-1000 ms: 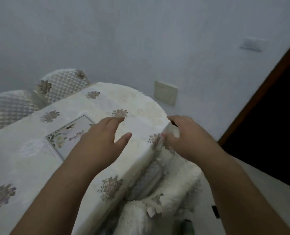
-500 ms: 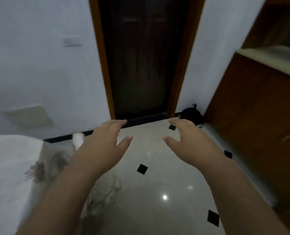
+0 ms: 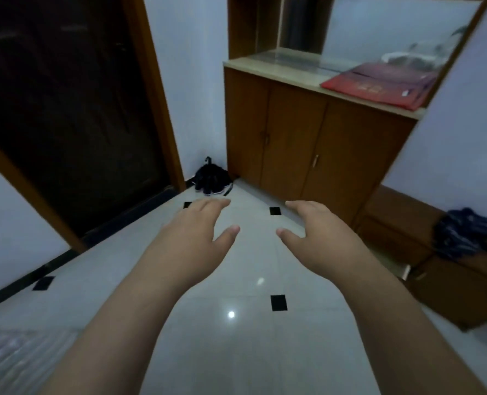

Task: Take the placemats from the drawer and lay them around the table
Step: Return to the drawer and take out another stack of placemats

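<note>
My left hand [image 3: 192, 238] and my right hand [image 3: 319, 238] are stretched out in front of me over the white tiled floor [image 3: 236, 337], fingers relaxed and holding nothing. A wooden cabinet [image 3: 302, 143] with closed doors stands ahead at the right. A low wooden unit with drawers [image 3: 435, 280] runs along the right wall. No placemat is in view. A blurred white corner of the covered table [image 3: 14, 357] shows at the bottom left.
A dark door [image 3: 65, 109] in a wooden frame is at the left. A black bundle [image 3: 212, 178] lies in the corner by the cabinet. A red folder [image 3: 379, 84] lies on the cabinet top. Dark cloth [image 3: 461, 232] sits on the low unit.
The view has swung right, away from the covered table with a placemat, past the door to the wooden cabinet. Both hands left the table and stay empty.
</note>
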`<state>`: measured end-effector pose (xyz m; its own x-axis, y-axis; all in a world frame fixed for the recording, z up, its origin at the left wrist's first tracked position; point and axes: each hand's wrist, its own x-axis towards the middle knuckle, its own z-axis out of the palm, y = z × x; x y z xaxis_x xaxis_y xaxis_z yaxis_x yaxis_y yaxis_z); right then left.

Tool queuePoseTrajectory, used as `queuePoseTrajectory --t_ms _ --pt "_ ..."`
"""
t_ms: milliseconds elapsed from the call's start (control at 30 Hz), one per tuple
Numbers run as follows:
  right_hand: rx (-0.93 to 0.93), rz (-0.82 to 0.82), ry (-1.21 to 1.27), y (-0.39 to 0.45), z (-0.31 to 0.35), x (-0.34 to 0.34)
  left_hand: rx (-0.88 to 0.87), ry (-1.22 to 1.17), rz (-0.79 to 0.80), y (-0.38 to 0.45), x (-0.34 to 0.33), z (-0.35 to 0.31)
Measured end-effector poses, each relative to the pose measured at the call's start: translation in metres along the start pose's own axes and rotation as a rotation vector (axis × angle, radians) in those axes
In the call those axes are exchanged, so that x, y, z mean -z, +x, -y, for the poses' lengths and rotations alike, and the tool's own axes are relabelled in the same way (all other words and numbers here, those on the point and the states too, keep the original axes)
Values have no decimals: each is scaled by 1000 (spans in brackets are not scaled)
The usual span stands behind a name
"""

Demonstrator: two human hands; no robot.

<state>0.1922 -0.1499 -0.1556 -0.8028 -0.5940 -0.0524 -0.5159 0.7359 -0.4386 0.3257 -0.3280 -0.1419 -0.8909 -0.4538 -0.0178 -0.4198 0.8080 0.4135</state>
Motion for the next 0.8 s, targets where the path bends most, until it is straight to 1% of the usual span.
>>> queuePoseTrajectory --t_ms 167,333,467,633,800 --pt "-129 -69 24 -41 -71 36 -157 29 84 9 -34 -80" --pt "-319 -164 33 -77 -144 77 -329 39 140 26 -69 -156" --pt "-437 -232 37 -92 -187 94 -430 39 223 44 -91 -206" --pt "-562 -259 47 -78 -227 98 -544 51 274 90 -121 -242" --pt "-662 -290 27 -36 -259 101 -611 33 342 159 -151 -264"
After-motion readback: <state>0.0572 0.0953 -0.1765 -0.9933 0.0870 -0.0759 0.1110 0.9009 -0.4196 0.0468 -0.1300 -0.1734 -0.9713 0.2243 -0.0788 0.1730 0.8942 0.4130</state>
